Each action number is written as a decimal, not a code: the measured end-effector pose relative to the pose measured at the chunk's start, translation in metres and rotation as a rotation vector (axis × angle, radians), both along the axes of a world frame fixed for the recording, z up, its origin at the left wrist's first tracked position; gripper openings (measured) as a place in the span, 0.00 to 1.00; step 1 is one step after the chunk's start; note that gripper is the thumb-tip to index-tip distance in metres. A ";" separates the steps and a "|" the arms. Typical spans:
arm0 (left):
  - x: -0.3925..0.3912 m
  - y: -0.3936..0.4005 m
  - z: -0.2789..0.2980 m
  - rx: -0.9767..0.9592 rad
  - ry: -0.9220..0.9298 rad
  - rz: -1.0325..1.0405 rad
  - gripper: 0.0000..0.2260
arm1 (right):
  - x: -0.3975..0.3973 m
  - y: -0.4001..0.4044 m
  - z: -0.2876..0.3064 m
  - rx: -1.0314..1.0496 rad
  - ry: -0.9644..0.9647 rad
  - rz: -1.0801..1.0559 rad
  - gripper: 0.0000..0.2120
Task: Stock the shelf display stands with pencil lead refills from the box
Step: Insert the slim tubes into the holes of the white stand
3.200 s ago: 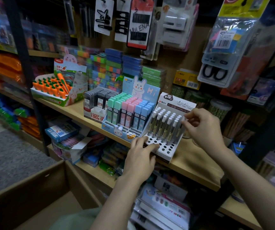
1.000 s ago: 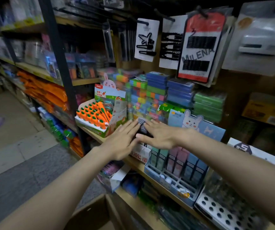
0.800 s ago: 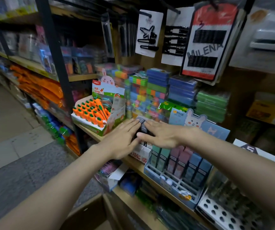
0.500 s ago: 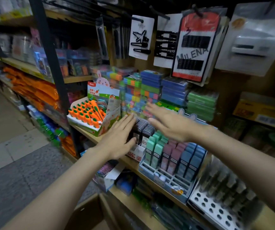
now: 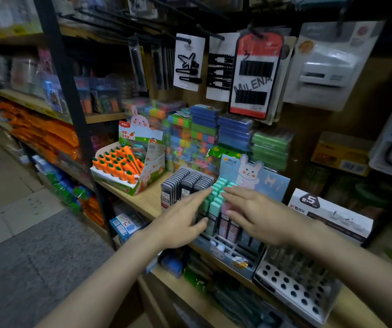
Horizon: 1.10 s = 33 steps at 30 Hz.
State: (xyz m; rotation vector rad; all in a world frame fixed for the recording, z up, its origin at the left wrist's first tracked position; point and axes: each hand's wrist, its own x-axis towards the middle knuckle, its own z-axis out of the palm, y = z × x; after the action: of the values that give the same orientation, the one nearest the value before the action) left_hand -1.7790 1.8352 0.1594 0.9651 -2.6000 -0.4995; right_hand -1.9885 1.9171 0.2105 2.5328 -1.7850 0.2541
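Shelf [image 5: 143,201]: matt pale wood. On it, bunny display stand [image 5: 264,183]: printed cardboard. Beside it, lead cases [image 5: 216,197]: smooth mint plastic.

Both flat hands, left hand [image 5: 180,223] and right hand [image 5: 258,218], over the green refills [image 5: 216,195].

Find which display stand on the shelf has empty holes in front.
The white stand at far right; its front rows are empty holes, unlike the fuller neighbours.

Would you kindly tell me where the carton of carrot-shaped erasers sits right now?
The carrot carton sits on the wooden shelf, left of the black refill cases and beside the black upright post.
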 end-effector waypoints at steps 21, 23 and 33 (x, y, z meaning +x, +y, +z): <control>-0.023 0.005 0.009 -0.303 -0.163 -0.175 0.28 | -0.026 0.025 -0.017 0.081 0.190 -0.072 0.29; -0.023 0.005 0.011 -0.306 -0.169 -0.182 0.28 | -0.027 0.026 -0.019 0.086 0.191 -0.076 0.30; -0.026 0.002 0.014 -0.388 -0.170 -0.185 0.25 | -0.033 0.025 -0.020 0.084 0.161 -0.115 0.30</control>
State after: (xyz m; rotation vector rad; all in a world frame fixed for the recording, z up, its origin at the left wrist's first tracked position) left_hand -1.8055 1.8373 0.1733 0.6661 -2.8042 0.0542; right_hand -2.0215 1.9420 0.1909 2.4127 -1.9070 -0.0283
